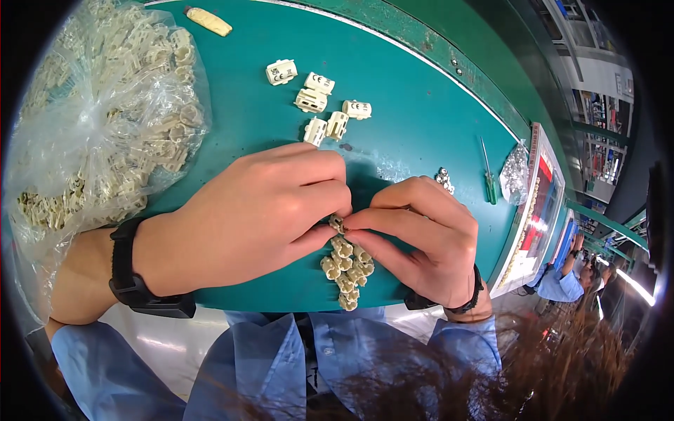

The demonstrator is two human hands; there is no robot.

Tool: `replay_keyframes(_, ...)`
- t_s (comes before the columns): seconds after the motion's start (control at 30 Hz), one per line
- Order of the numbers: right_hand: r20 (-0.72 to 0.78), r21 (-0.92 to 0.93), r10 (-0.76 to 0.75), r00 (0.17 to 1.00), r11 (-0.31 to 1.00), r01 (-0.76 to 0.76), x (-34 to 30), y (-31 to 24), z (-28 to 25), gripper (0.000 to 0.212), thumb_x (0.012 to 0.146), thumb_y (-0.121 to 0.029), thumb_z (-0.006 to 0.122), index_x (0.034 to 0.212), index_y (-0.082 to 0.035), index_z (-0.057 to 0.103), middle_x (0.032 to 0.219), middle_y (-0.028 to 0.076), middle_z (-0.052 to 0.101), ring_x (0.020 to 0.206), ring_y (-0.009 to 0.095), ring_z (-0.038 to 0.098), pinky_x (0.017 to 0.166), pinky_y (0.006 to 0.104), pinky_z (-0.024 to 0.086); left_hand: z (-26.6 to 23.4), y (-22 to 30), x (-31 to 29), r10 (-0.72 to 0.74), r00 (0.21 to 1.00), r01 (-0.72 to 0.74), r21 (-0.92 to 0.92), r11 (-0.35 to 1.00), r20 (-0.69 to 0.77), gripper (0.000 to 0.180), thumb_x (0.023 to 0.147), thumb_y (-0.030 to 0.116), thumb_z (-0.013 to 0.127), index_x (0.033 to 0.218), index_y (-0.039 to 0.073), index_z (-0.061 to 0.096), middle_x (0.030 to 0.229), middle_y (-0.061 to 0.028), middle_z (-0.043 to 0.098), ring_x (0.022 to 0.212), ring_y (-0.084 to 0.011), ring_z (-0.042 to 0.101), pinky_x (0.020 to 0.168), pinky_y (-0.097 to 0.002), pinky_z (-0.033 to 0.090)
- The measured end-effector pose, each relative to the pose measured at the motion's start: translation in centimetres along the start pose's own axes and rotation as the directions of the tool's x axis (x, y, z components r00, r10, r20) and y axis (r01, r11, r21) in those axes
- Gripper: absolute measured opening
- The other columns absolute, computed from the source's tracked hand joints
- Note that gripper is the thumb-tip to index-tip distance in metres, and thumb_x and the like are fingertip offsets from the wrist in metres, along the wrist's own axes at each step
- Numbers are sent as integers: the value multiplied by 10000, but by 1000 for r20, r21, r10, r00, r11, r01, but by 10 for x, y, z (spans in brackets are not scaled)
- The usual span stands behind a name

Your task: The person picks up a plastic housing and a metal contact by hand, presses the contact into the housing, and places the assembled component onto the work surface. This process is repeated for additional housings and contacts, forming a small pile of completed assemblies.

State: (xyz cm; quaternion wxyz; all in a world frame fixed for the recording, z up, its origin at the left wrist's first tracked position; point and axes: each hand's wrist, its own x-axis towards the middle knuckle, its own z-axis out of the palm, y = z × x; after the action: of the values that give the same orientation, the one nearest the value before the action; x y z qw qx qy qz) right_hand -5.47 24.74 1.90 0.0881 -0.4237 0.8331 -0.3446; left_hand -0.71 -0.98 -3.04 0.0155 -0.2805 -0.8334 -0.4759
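My left hand (260, 210) and my right hand (425, 238) meet over the green mat, fingertips pinched together on one small cream plastic part (338, 224). Fingers cover much of that part. Just below it, nearer to me, lies a pile of similar small cream parts (344, 270). Beyond my left hand several larger white plastic housings (312, 100) with dark printing lie loosely grouped. A little heap of shiny metal pieces (444, 179) sits just past my right hand.
A big clear bag of cream plastic parts (105, 105) fills the left side. A yellowish taped stick (208, 21) lies at the far edge. To the right are a green-handled screwdriver (489, 184), a small bag of metal pieces (514, 175) and a framed panel (535, 217). Another person (562, 277) works farther right.
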Motion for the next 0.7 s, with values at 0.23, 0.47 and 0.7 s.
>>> replay_keyframes(0.23,-7,-5,-6,1000,1000,5,0,1,1,279,780,-74,1010,1044,-84,919,997,35,778,866,218,742,726,367,557,-1,1,0,-13,1000,13,3,1000,19,281,811,64,938,1033,84,768,1063,-58,707,955,-305,723,812,-418,617)
replay_keyframes(0.47,8,13,14,1000,1000,-14,-2,0,-6,266,792,-75,1003,1044,-86,920,995,39,774,854,227,738,723,369,563,1,2,3,-8,1000,8,-1,1000,10,272,817,61,935,1044,84,786,1059,-60,710,956,-303,725,818,-414,618)
replay_keyframes(0.7,112,-57,80,990,996,-74,-12,30,-57,258,795,-94,989,1041,-97,910,986,55,762,853,251,741,727,379,586,-12,-1,2,62,989,-60,-14,998,131,300,832,38,922,1116,96,845,1075,-56,739,944,-275,722,804,-404,615)
